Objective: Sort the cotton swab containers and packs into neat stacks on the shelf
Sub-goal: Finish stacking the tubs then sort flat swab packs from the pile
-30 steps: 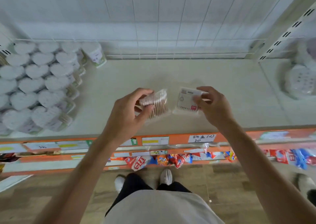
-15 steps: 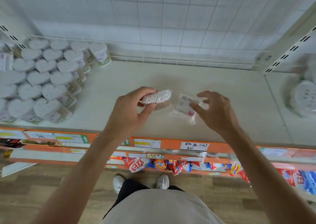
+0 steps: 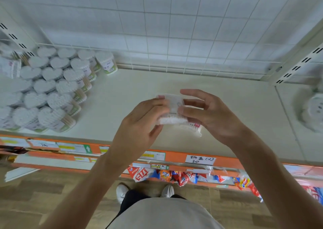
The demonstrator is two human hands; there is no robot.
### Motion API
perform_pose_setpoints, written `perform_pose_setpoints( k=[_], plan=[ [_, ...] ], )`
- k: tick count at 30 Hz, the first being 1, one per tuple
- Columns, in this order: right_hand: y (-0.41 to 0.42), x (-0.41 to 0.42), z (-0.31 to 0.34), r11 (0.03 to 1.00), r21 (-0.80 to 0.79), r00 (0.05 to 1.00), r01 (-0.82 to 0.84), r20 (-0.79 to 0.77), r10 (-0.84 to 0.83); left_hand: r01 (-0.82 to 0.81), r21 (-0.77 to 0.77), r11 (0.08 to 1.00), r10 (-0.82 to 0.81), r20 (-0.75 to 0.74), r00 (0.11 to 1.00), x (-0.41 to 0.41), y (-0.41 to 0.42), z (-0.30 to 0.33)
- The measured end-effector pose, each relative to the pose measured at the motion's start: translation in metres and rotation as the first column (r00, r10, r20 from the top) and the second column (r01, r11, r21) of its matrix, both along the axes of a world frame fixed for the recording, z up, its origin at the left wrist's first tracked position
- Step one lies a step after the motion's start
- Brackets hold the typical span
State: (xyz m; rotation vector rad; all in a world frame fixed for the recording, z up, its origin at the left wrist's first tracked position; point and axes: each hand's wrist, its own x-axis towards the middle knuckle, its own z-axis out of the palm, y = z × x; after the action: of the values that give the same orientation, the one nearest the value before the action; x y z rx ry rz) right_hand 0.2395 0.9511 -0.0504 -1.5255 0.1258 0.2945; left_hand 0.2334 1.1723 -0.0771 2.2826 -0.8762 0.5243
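Two clear flat packs of cotton swabs (image 3: 172, 112), white tips showing through the plastic and one with a small red mark, are pressed together above the middle of the cream shelf (image 3: 218, 96). The left hand (image 3: 139, 124) curls around their left side, thumb beneath. The right hand (image 3: 209, 111) pinches their right edge, upper fingers loosely spread. Heart-shaped swab containers (image 3: 50, 87) crowd the shelf's left end.

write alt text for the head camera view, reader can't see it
Two hands, left hand and right hand, press two cotton swab packs together above a pale shelf. Heart-shaped swab containers are stacked at the shelf's left.
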Motion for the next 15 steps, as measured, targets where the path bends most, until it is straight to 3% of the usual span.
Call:
perform_pose_setpoints(
  k=[4,8,13,15],
  plan=[
    [0.002,-0.002,-0.001,0.945,-0.308,0.964,0.110,0.265,-0.026,-0.013,-0.011,1.000,0.009,-0.270,0.963,0.008,0.015,0.001],
    [0.006,-0.001,0.000,0.947,-0.311,0.950,0.082,0.313,0.021,-0.039,-0.036,0.999,0.021,-0.416,0.909,0.021,0.024,0.006],
    [0.013,0.018,0.002,0.970,-0.238,0.982,0.040,0.189,0.006,-0.035,0.080,0.996,0.059,-0.331,0.942,0.050,0.013,-0.004],
    [0.010,0.052,-0.004,0.944,-0.327,0.987,0.041,0.163,0.014,-0.034,0.148,0.988,0.075,-0.278,0.958,0.075,0.009,-0.011]
  ],
)
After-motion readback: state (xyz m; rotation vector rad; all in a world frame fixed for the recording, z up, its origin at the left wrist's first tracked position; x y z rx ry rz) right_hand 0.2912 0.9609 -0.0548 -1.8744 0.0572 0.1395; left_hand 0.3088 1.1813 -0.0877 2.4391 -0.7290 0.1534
